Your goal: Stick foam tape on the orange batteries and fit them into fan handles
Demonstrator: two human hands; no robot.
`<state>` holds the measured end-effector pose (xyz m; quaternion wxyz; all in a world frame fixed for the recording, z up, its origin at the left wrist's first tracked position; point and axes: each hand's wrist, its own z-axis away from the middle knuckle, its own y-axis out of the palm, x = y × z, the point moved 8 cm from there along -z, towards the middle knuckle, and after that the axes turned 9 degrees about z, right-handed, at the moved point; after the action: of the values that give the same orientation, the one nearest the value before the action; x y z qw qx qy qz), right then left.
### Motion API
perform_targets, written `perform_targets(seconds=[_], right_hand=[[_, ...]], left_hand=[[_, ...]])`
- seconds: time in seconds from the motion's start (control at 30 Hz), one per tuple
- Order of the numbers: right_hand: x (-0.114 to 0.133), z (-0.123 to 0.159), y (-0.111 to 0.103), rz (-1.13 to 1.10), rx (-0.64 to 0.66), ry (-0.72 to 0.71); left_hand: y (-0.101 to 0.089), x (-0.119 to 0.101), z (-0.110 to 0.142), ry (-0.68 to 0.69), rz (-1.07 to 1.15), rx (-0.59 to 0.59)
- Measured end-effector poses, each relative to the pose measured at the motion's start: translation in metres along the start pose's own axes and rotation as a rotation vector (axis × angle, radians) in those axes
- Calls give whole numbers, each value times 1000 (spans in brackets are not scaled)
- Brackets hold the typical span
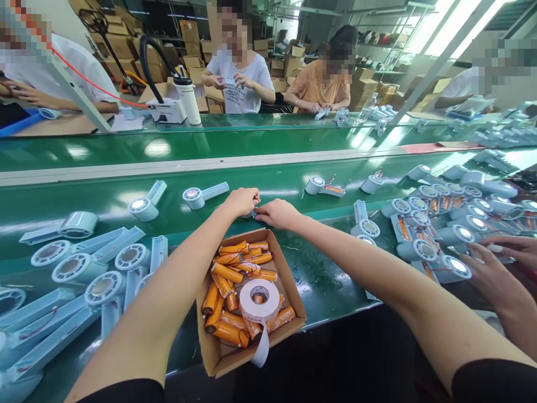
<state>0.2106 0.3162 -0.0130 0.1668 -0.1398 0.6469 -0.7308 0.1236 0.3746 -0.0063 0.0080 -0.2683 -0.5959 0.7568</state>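
Out in front of me, beyond the box, my left hand and my right hand are close together at the bench. Both have their fingers pinched. Between them a small greyish piece shows, mostly covered by the fingers, and I cannot make out what it is. Just below my hands sits an open cardboard box of orange wrapped battery packs with thin dark wires. On top of the packs lies a roll of white tape, its loose end hanging over the box's front edge.
Light-blue handheld fan housings crowd the left side. Several more, some with orange packs inside, are piled at right, where another person's hands work. Single housings lie on the green belt. Co-workers sit across it.
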Motion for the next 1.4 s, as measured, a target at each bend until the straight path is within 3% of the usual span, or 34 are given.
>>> perform_targets(seconds=[0.2,0.3,0.4,0.47,0.57,0.67,0.77,0.83,0.9,1.0,1.1,1.17,1.27,1.33,1.4], right_hand=[[-11,3,-23,-121,-130,16],[-29,33,-44,-211,-212,47],[-46,106,-49,-407,-278,18],[-52,167,-37,-529,-269,-30],[-61,250,-8,-680,-265,58],[-57,292,16,-828,-319,186],[-28,293,21,-1020,-398,177],[2,279,23,-1206,-362,168],[43,261,27,-1414,-211,119],[113,243,24,-1502,14,-151],[154,241,12,-1214,-7,-509],[150,237,4,-936,-120,-604],[111,208,-9,-488,-248,-463],[97,186,-12,-211,-198,-463],[101,170,-8,-11,-79,-577]], left_hand=[[1,-6,-4,-7,4,-20],[-8,-21,12,4,0,-50],[-23,-43,67,119,27,-199],[-20,-57,122,334,101,-217],[20,-61,198,627,130,66],[50,-38,229,614,-1,142],[50,-33,238,598,-9,114],[26,-46,251,659,34,-52],[-4,-60,273,711,52,-275],[-22,-68,308,751,-23,-421],[-24,-52,329,711,-89,-476],[-27,-34,337,613,-89,-536],[-27,-15,349,509,-85,-614],[-23,-12,352,482,-63,-621],[-15,-12,351,479,-14,-596]])
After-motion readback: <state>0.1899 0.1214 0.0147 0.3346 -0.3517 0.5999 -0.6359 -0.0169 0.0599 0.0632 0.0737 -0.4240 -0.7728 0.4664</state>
